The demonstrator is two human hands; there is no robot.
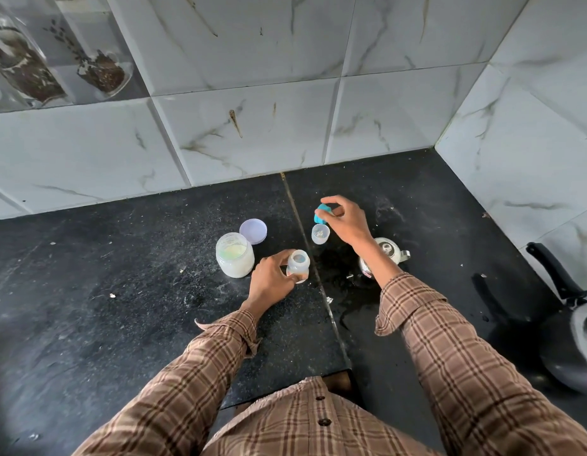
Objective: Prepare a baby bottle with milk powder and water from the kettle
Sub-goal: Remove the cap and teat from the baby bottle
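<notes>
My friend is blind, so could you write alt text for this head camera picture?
A person's left hand steadies an open baby bottle on a dark counter while the right hand holds its teal cap. An open powder jar, its lid and a kettle stand nearby.

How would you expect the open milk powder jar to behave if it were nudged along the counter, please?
The milk powder jar looks squat and wide, so it would probably slide rather than tip. It seems partly filled, so likely fairly light. Its lid lies off behind it, so a hard shove might spill powder.
</notes>
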